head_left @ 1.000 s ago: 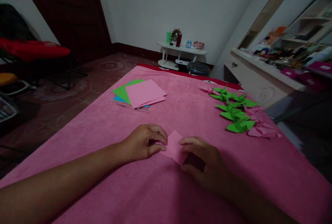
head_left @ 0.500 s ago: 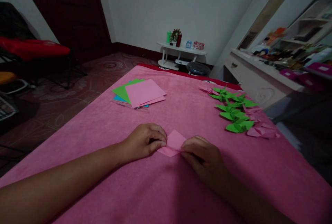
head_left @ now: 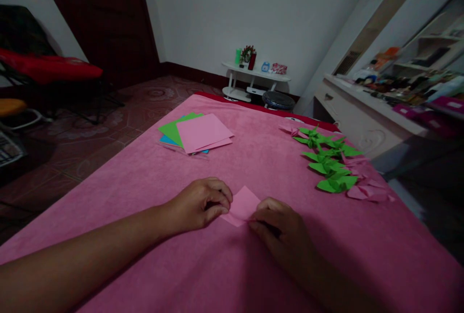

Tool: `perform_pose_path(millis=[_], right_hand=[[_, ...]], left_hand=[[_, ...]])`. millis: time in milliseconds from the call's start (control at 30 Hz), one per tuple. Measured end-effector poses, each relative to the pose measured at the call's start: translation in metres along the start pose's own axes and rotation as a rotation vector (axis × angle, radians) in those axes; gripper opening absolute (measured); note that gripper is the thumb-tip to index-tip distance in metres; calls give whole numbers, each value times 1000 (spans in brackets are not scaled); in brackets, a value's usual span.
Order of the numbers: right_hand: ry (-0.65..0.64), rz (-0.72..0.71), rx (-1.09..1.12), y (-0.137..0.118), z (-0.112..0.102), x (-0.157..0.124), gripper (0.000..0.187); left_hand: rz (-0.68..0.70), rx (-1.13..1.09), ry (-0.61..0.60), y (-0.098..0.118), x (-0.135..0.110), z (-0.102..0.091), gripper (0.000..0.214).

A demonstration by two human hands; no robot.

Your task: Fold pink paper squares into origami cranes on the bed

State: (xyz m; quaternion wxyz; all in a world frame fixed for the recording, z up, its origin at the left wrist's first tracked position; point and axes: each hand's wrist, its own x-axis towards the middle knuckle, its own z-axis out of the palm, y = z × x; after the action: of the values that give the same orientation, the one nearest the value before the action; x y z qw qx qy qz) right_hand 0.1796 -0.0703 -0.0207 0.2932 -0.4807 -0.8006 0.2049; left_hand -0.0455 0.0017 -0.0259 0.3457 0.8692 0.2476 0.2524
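A small folded piece of pink origami paper [head_left: 245, 203] lies on the pink cloth, one corner pointing away from me. My left hand [head_left: 203, 203] pinches its left corner between thumb and fingers. At the right corner, my right hand [head_left: 281, 223] has thumb and forefinger closed on the paper. A crease or raised flap runs between the two hands, across the paper's lower part. The fingertips cover both side corners.
A stack of square pink, green and blue paper [head_left: 205, 132] lies at the table's far left. Several folded green paper cranes [head_left: 328, 165] and pink ones [head_left: 369, 190] sit on the right. Beyond the pink-covered table [head_left: 126, 197] stand a low white shelf [head_left: 257, 72] and a round stool [head_left: 278, 100].
The view has shifted slightly, so everything sits a little lower. My right hand has moved slightly inward along the paper's lower right edge; both hands keep their grip.
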Motion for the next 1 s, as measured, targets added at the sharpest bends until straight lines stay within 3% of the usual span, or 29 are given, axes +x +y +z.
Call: perform_pose_path(millis=[567,733,1000], right_hand=[[17,-5,-56,6,6,1,8],[24,8,-34,6,6,2,7],[16,122,-77,2,6,3,15]], left_hand=[[32,-136,-64,-7,-2,-15,25],[104,-9,-125,-5,-4,-18,32],[370,344,-178,-2,-8,-23,28]])
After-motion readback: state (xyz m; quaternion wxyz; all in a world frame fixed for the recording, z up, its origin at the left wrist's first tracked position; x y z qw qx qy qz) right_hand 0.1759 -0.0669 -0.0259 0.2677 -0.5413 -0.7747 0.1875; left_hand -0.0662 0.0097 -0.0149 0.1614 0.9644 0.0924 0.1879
